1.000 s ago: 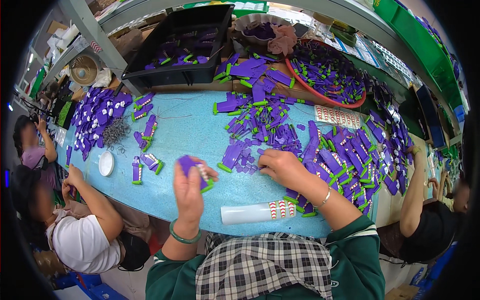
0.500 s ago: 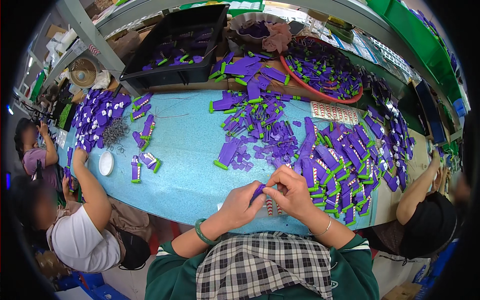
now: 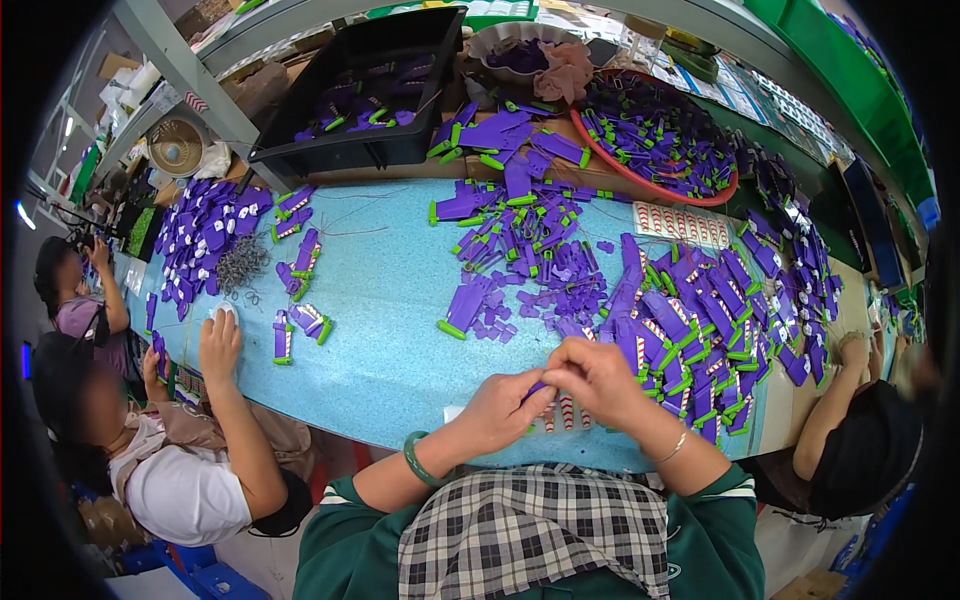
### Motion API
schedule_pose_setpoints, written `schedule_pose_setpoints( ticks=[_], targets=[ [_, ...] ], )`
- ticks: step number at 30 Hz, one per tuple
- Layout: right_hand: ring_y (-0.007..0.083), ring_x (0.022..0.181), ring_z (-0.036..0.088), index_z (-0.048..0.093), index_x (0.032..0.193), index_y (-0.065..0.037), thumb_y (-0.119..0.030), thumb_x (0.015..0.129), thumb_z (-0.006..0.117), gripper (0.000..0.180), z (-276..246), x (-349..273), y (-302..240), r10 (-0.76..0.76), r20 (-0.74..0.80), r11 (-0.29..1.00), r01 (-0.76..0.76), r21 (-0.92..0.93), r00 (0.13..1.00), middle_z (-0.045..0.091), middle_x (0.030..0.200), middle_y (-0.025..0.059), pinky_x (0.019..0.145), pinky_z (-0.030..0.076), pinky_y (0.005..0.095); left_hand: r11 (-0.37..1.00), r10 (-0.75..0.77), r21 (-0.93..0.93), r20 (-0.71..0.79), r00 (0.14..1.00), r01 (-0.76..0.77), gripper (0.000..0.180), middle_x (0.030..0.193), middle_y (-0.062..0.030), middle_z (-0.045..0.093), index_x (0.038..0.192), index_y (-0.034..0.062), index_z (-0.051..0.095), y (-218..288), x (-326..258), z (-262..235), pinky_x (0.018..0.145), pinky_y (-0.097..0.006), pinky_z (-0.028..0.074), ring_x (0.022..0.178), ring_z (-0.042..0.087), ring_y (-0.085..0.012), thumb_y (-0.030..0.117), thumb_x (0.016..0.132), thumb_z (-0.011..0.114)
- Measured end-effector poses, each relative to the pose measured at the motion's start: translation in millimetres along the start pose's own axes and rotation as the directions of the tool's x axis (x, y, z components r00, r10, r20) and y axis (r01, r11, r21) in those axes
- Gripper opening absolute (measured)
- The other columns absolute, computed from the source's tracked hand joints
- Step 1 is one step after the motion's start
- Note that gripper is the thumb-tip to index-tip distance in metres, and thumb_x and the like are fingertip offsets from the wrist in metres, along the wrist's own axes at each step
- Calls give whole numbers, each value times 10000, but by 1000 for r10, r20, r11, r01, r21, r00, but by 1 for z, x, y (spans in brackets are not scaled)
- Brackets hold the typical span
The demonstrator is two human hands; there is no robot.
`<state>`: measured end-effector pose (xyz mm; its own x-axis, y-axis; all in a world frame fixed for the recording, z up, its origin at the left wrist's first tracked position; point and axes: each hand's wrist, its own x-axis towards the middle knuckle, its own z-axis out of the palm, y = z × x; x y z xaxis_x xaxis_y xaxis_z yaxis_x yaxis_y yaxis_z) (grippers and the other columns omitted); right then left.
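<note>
My left hand [image 3: 503,408] and my right hand [image 3: 598,376] meet over the near edge of the light blue table [image 3: 390,330]. Both pinch one small purple plastic piece [image 3: 536,389] between their fingertips. Under them lies a white strip with red-and-white marks [image 3: 556,414]. A green bangle sits on my left wrist, a thin bracelet on my right. Just right of my hands is a heap of purple pieces with green ends [image 3: 690,320].
More purple parts lie mid-table [image 3: 520,240], in a red-rimmed round tray [image 3: 650,130] and in a black bin [image 3: 370,90]. A person on the left reaches a hand [image 3: 220,340] onto the table; another person sits at the right [image 3: 860,440].
My left hand came down from holding a purple piece up at the left and joined my right hand at the near edge. The right hand left the pile.
</note>
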<state>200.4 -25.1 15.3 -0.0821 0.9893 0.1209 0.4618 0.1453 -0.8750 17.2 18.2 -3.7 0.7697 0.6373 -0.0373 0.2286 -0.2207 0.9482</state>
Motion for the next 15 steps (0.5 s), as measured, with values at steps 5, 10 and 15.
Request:
schedule_pose_setpoints(
  ticks=[5, 10, 15],
  targets=[
    [237, 679, 634, 674, 806, -13, -116, 789, 692, 106, -87, 17, 3, 122, -32, 962, -126, -240, 992, 643, 729, 112, 615, 488, 334, 711, 198, 699, -299, 933, 73, 376, 964, -143, 576, 1097, 13, 537, -4, 19, -45, 726, -391, 499, 920, 593, -284, 206, 809, 683],
    [257, 772, 600, 659, 829, -76, -205, 710, 738, 193, -85, 7, -7, -117, -122, 516, -45, -855, 986, 583, 825, 66, 625, 510, 367, 415, 127, 867, -356, 926, 277, 331, 928, -141, 531, 1040, 3, 535, -35, 35, -60, 672, -387, 504, 904, 564, -299, 118, 755, 658],
    [212, 810, 540, 617, 760, -109, -219, 692, 708, 158, 0, -25, -1, -166, 237, 716, 283, -638, 957, 527, 777, 36, 639, 466, 327, 432, 209, 860, -389, 897, 272, 287, 908, -134, 540, 1031, -3, 534, -50, 35, -61, 657, -383, 514, 883, 576, -304, -7, 746, 567]
  ],
)
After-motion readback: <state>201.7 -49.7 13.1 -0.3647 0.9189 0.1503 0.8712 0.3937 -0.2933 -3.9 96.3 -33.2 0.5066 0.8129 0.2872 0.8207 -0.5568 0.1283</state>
